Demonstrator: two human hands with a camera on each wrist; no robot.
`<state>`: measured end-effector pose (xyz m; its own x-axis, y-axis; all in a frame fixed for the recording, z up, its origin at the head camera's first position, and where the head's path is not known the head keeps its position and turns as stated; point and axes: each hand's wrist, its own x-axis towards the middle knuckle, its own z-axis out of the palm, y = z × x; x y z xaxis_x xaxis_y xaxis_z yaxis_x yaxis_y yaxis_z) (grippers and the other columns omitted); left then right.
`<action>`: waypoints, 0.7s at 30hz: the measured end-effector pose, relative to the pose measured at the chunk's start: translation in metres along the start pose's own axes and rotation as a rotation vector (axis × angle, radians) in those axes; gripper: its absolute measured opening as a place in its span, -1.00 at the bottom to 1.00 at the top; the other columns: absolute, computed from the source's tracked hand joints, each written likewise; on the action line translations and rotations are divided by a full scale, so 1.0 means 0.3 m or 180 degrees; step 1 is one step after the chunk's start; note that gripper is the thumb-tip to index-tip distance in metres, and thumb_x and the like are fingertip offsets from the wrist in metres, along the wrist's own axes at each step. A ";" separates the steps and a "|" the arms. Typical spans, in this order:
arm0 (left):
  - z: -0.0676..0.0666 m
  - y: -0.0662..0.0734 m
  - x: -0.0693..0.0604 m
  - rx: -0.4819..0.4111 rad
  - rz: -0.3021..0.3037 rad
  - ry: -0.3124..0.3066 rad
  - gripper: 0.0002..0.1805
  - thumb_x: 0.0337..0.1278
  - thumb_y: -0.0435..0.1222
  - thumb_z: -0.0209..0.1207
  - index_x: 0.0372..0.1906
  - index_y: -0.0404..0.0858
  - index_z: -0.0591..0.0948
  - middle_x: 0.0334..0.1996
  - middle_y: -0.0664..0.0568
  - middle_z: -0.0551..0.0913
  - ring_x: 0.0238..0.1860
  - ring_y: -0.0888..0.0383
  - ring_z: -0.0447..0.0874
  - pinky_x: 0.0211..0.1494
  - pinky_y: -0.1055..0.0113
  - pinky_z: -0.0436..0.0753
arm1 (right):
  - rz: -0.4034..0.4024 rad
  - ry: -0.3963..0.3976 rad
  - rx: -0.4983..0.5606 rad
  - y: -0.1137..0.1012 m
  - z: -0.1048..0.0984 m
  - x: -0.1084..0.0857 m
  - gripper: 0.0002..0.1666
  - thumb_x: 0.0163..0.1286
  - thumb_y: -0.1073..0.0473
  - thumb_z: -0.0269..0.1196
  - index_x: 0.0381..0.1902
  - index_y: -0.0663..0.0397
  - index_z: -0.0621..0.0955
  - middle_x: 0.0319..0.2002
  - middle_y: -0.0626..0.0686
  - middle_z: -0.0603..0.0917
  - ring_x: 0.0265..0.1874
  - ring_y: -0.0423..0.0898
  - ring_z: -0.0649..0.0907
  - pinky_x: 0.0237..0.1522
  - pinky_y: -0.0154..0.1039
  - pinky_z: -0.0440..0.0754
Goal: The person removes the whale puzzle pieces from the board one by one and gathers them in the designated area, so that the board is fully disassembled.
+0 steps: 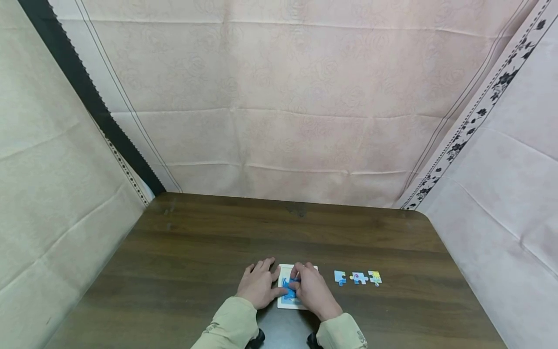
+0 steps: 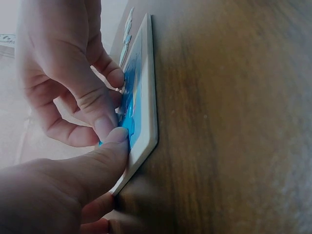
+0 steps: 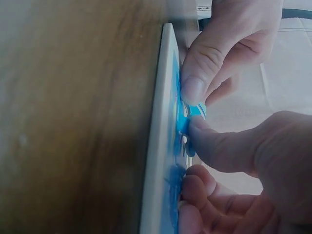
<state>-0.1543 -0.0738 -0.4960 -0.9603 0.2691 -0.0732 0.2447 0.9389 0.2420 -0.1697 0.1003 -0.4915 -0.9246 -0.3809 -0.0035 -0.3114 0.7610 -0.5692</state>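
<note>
A white-rimmed puzzle board [image 1: 286,306] with blue pieces lies on the table between both hands. The left hand [image 1: 257,286] rests at its left side, fingers spread, its thumb pressing on the blue area; the left wrist view shows that thumb [image 2: 114,141] close to the other hand's fingers. Over the board's right part is the right hand [image 1: 313,291], its thumb and fingers curled round a blue puzzle piece [image 3: 196,121], which is tilted up from the board in the right wrist view. The fingers hide much of the board.
To the right of the board, a blue corner piece [image 1: 339,277], a piece with a purple mark [image 1: 359,277] and a yellow-and-blue piece [image 1: 374,277] lie in a row on the brown wooden table [image 1: 209,232]. Pale cloth [image 1: 279,97] hangs behind and at both sides.
</note>
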 end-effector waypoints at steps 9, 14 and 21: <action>0.004 0.003 -0.004 -0.0026 -0.0015 -0.0040 -0.24 0.11 0.26 0.16 0.32 -0.10 0.51 0.35 -0.10 0.34 0.32 -0.08 0.31 0.29 -0.18 0.31 | 0.0021 0.0034 0.0307 -0.002 0.000 -0.011 -0.86 0.27 0.35 0.32 -0.38 0.04 0.58 -0.44 -0.08 0.49 -0.44 -0.16 0.47 -0.35 -0.23 0.54; 0.004 0.003 -0.004 0.0002 -0.0005 -0.0007 -0.24 0.10 0.26 0.17 0.31 -0.10 0.52 0.34 -0.10 0.35 0.32 -0.07 0.32 0.28 -0.18 0.31 | 0.0074 0.0099 0.0597 -0.009 0.001 -0.017 -0.88 0.26 0.37 0.33 -0.35 0.10 0.59 -0.48 -0.08 0.54 -0.49 -0.19 0.50 -0.39 -0.30 0.55; 0.005 -0.003 0.000 0.0004 0.0003 0.0034 -0.24 0.11 0.26 0.17 0.31 -0.11 0.52 0.34 -0.10 0.35 0.32 -0.07 0.31 0.28 -0.18 0.32 | 0.0128 0.0051 0.0730 -0.008 -0.006 -0.014 -0.87 0.28 0.34 0.32 -0.34 0.04 0.58 -0.47 -0.10 0.53 -0.47 -0.17 0.51 -0.33 -0.27 0.56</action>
<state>-0.1542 -0.0745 -0.4977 -0.9615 0.2676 -0.0628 0.2456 0.9390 0.2408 -0.1654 0.1010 -0.4886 -0.9392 -0.3430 -0.0179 -0.2179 0.6354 -0.7408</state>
